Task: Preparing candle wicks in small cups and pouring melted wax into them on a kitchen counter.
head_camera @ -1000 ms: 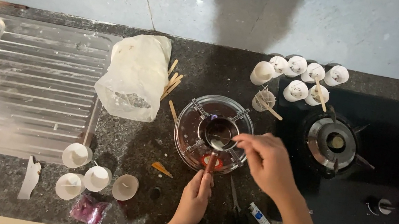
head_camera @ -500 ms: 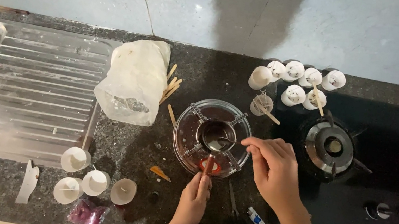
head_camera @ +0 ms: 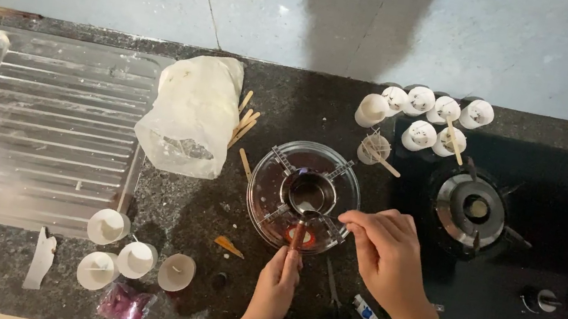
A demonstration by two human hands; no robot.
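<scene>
Head view looks straight down on a dark speckled desk (head_camera: 284,107). The left hand (head_camera: 276,286) is curled shut around the reddish handle of a small ladle (head_camera: 302,215), whose metal cup sits just beyond its fingertips, inside a clear glass bowl (head_camera: 263,201). The right hand (head_camera: 382,253) lies just to the right of the left one, fingers bent and drawn close together, their tips at the bowl's right rim; whether they pinch anything cannot be told. Beyond the right hand stands a cluster of white cups (head_camera: 425,117), some with wooden sticks, beside a gas burner (head_camera: 475,209). Left of the left hand sit more small white cups (head_camera: 127,256), and farther off a white plastic bag (head_camera: 189,115) and a steel draining board (head_camera: 41,131).
</scene>
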